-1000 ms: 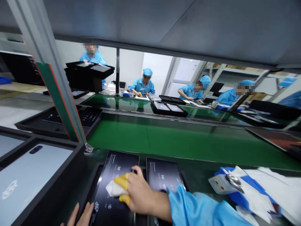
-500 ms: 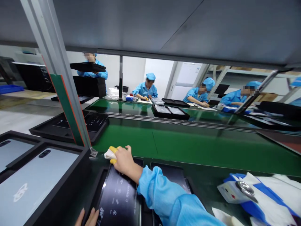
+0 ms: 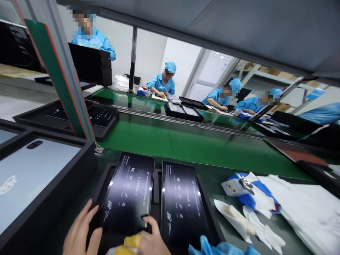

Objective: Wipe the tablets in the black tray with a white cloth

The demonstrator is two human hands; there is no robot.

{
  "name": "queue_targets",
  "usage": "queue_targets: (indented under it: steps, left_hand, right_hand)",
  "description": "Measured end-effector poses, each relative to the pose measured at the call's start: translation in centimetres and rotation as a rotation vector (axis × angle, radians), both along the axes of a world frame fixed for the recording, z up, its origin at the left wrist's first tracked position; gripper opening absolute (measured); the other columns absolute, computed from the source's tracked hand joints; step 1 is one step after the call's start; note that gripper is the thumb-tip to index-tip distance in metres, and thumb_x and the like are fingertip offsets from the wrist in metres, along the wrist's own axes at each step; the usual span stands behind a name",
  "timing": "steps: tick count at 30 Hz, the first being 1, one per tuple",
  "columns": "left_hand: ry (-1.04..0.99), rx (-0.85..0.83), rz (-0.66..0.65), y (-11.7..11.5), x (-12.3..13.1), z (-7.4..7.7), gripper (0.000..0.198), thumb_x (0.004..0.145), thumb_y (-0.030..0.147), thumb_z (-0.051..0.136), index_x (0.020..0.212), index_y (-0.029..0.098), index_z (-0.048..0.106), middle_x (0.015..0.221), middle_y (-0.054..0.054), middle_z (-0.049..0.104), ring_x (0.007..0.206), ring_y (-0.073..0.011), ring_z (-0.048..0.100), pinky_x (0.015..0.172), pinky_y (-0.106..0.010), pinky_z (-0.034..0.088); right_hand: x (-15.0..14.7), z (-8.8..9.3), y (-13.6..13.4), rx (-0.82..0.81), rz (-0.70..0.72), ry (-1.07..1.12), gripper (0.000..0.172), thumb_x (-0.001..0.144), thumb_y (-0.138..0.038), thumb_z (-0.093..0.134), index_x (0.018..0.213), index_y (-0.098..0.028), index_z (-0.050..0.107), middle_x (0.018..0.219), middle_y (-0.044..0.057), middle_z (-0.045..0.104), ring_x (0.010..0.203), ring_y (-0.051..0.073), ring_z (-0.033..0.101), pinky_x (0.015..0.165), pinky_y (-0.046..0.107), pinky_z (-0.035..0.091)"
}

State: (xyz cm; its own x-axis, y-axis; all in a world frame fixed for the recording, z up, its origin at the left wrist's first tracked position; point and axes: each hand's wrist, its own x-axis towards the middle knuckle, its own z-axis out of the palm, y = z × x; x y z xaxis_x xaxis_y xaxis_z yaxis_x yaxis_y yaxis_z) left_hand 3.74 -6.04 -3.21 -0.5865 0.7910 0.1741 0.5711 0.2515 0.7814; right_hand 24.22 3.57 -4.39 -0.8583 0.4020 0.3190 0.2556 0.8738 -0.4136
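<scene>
At the counter's [image 3: 217, 170] near edge:
Left hand [image 3: 79, 235]: open, fingers resting on the left tablet [image 3: 129, 194].
Right hand [image 3: 147, 242]: thumb on that tablet's edge; grip unclear.

Each of the two dark tablets in the black tray carries white print on its back. The left tablet [image 3: 129, 193] shows a readable "16" near its far end, and the right tablet [image 3: 180, 201] shows the same "16". The longer lines of lettering and the small icons beside them are too blurred to read.
</scene>
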Motion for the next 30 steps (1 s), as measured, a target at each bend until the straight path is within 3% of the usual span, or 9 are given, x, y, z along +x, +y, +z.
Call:
queue_targets:
  steps: [3,6,8,13,17,20,22,26,30]
  left_hand:
    - [-0.053,-0.002,-0.031,-0.3,-0.2,0.8,0.046,0.093,0.057,0.036,0.132,0.036,0.047,0.155,0.002,0.038,0.14,-0.0247,0.037,0.121,-0.056,0.024]
    - [-0.07,0.004,-0.044,-0.5,-0.7,0.7,0.046,0.092,0.059,0.037,0.132,0.039,0.047,0.155,0.004,0.038,0.14,-0.023,0.038,0.122,-0.056,0.023]
    - [-0.095,0.01,-0.022,-0.6,-0.8,0.6,0.045,0.092,0.06,0.037,0.13,0.039,0.048,0.153,0.004,0.039,0.139,-0.022,0.038,0.123,-0.055,0.023]
    - [-0.187,-0.005,0.002,-0.2,-0.5,1.2,0.047,0.092,0.063,0.034,0.127,0.036,0.05,0.153,0.002,0.041,0.139,-0.0226,0.038,0.12,-0.058,0.027]
    - [-0.197,0.051,0.025,-0.2,-0.5,2.0,0.047,0.093,0.062,0.034,0.129,0.035,0.049,0.15,0.001,0.044,0.138,-0.0211,0.039,0.123,-0.052,0.022]
    - [-0.268,0.099,0.068,-0.3,-0.8,2.0,0.051,0.094,0.064,0.033,0.131,0.033,0.05,0.146,0.0,0.048,0.137,-0.0208,0.04,0.122,-0.05,0.022]
    - [-0.356,0.139,0.104,-0.2,-1.2,1.8,0.055,0.092,0.067,0.034,0.129,0.03,0.052,0.144,-0.003,0.051,0.134,-0.0225,0.044,0.121,-0.05,0.025]
    - [-0.433,0.204,0.157,0.2,-1.7,1.4,0.063,0.089,0.072,0.035,0.127,0.025,0.055,0.136,-0.007,0.057,0.128,-0.0258,0.05,0.119,-0.052,0.03]
    - [-0.371,0.214,0.155,-0.6,-1.6,1.3,0.064,0.092,0.069,0.028,0.129,0.022,0.053,0.135,-0.009,0.058,0.127,-0.0274,0.052,0.118,-0.054,0.033]
  right_hand:
    - [-0.4,4.1,3.4,0.026,-0.115,-0.02,0.058,0.086,-0.04,0.062,0.142,-0.033,0.047,0.121,0.007,0.068,0.107,0.027,0.061,0.113,0.055,0.014]
    - [-0.4,7.2,6.6,0.012,-0.397,-0.094,0.052,0.09,-0.032,0.061,0.14,-0.023,0.05,0.125,0.014,0.064,0.117,0.029,0.055,0.111,0.056,0.018]
    - [-0.1,6.5,5.7,0.033,-0.37,-0.148,0.055,0.089,-0.03,0.062,0.141,-0.021,0.049,0.123,0.016,0.064,0.114,0.03,0.056,0.11,0.056,0.02]
    - [-1.3,3.5,0.9,0.085,0.026,-0.152,0.061,0.086,-0.046,0.064,0.142,-0.031,0.046,0.108,0.007,0.069,0.088,0.024,0.062,0.105,0.054,0.027]
    - [-6.4,7.7,5.7,0.09,-0.258,-0.189,0.054,0.093,-0.039,0.058,0.141,-0.017,0.047,0.117,0.015,0.064,0.109,0.028,0.057,0.103,0.051,0.029]
    - [-9.5,9.7,8.3,0.105,-0.372,-0.28,0.027,0.093,-0.03,0.055,0.111,-0.013,0.066,0.105,0.014,0.065,0.101,0.027,0.058,0.1,0.052,0.032]
    - [-10.3,9.2,6.6,0.152,-0.27,-0.319,0.019,0.09,-0.028,0.058,0.096,-0.014,0.068,0.097,0.013,0.066,0.095,0.027,0.059,0.097,0.052,0.034]
    - [-8.8,7.1,-0.5,0.154,0.07,-0.359,0.027,0.079,-0.038,0.07,0.096,-0.017,0.066,0.093,0.009,0.068,0.084,0.025,0.062,0.098,0.053,0.036]
    - [-3.9,8.9,-1.4,-0.092,0.009,-0.258,0.032,0.075,-0.038,0.075,0.101,-0.021,0.067,0.096,0.006,0.07,0.09,0.026,0.064,0.102,0.054,0.034]
